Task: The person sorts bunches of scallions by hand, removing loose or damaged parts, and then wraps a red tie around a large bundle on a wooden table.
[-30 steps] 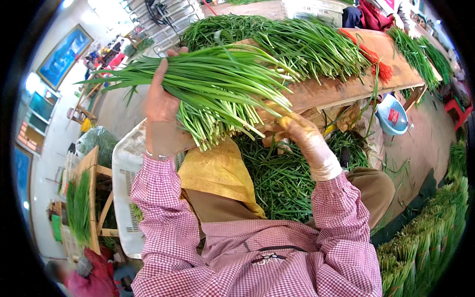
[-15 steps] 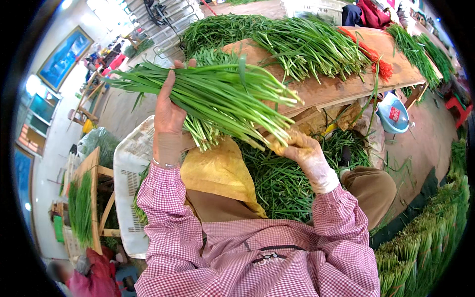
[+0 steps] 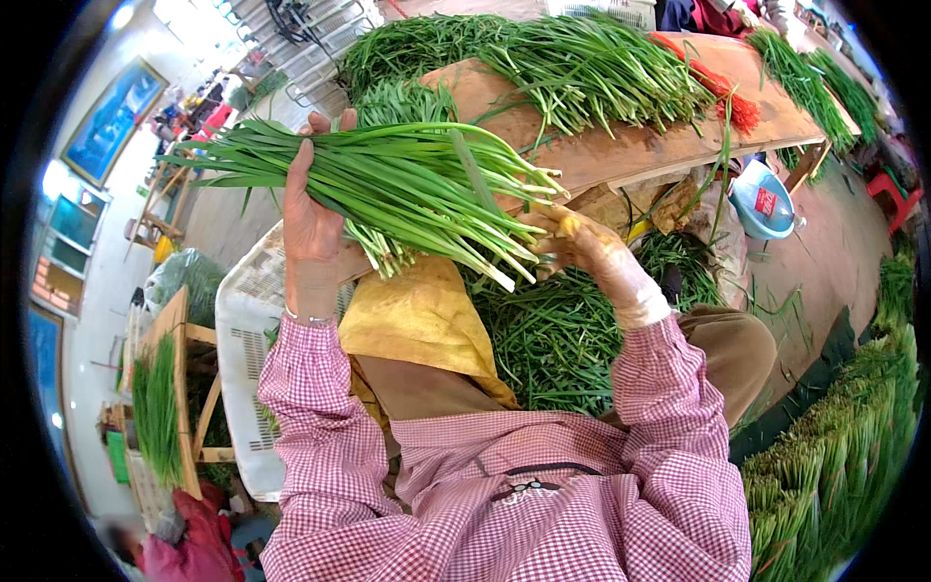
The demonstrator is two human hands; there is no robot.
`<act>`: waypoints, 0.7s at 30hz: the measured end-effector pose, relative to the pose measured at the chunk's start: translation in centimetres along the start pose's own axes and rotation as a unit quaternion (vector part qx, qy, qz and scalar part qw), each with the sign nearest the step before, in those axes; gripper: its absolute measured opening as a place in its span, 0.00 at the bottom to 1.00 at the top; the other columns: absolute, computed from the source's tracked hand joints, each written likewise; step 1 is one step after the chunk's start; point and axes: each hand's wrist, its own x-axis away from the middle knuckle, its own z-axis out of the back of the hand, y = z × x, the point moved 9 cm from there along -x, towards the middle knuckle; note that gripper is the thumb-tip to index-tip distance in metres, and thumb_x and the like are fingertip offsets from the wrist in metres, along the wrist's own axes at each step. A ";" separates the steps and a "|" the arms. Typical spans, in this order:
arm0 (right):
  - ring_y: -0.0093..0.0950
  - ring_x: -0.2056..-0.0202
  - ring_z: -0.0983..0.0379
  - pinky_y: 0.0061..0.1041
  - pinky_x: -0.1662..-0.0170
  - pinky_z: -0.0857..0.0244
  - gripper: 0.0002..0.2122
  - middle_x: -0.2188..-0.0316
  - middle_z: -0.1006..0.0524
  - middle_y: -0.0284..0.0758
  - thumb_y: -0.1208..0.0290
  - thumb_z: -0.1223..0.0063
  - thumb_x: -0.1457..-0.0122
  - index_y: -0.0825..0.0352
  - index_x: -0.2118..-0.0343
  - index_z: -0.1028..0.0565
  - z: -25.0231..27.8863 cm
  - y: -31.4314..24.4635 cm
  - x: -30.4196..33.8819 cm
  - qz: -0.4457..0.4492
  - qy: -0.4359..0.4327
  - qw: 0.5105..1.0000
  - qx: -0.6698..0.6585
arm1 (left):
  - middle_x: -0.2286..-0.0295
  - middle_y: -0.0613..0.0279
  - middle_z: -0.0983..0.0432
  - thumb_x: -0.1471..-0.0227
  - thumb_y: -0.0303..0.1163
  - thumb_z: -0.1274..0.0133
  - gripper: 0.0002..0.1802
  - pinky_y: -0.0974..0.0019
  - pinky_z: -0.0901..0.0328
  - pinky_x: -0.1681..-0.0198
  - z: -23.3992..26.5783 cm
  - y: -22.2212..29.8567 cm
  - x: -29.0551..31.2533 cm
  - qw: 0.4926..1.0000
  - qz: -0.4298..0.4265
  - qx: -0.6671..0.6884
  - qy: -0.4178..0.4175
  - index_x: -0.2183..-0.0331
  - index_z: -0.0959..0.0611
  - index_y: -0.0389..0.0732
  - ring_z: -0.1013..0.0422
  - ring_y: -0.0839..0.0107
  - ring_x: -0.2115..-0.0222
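A thick bunch of garlic chives (image 3: 388, 175) is raised in front of me, leaf tips to the left and pale cut ends to the right. My left hand (image 3: 315, 209) is wrapped round its leafy part, thumb in front. At the cut ends, the bent, yellow-stained fingers of my right hand (image 3: 582, 242) grip some stalks; part of the fingertips is hidden behind them. White wrapping covers that wrist. Below the bunch, a yellow cloth (image 3: 422, 315) lies over my knee. More chives (image 3: 383, 247) show just under the bunch.
A wooden table (image 3: 601, 170) ahead bears heaps of chives (image 3: 601, 78) and red ties (image 3: 732, 102). Loose green leaves (image 3: 553, 339) pile up below it. A white crate (image 3: 247, 388) stands left, a light-blue basin (image 3: 761, 199) right. Bundled chives (image 3: 834, 466) line the lower right.
The bunch and my left hand have shifted slightly left in the picture. My right hand has risen a little, its fingers spread more at the cut ends.
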 end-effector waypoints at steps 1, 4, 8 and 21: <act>0.17 0.69 0.32 0.17 0.67 0.38 0.21 0.66 0.25 0.31 0.54 0.53 0.41 0.67 0.54 0.28 -0.9 -0.4 -0.7 0.005 -0.033 0.999 0.002 | 0.56 0.67 0.32 0.42 0.26 0.57 0.05 0.43 0.48 0.39 -0.2 -0.3 -0.2 1.000 0.006 -0.002 -0.009 0.62 0.28 0.39 0.47 0.59 0.42; 0.15 0.78 0.38 0.14 0.74 0.43 0.17 0.76 0.28 0.26 0.55 0.52 0.41 0.66 0.61 0.26 -3.0 0.0 -0.5 -0.077 -0.066 0.995 0.011 | 0.56 0.67 0.32 0.43 0.26 0.56 0.05 0.44 0.45 0.41 -0.6 -0.7 -0.1 1.000 0.016 -0.017 -0.006 0.63 0.27 0.40 0.44 0.59 0.43; 0.12 0.84 0.45 0.12 0.81 0.52 0.11 0.82 0.31 0.23 0.61 0.51 0.41 0.64 0.65 0.25 -3.7 2.0 1.8 -0.129 -0.057 0.988 0.056 | 0.57 0.68 0.31 0.44 0.27 0.53 0.06 0.47 0.38 0.45 -0.8 -0.7 1.1 0.993 0.017 -0.115 0.032 0.62 0.28 0.43 0.40 0.58 0.46; 0.31 0.53 0.29 0.27 0.51 0.35 0.11 0.56 0.25 0.39 0.73 0.47 0.45 0.64 0.58 0.24 2.8 -4.3 4.5 0.199 0.135 0.915 0.324 | 0.56 0.68 0.31 0.42 0.28 0.56 0.05 0.49 0.37 0.46 0.9 0.8 1.4 0.993 -0.017 -0.100 0.061 0.63 0.26 0.42 0.41 0.58 0.45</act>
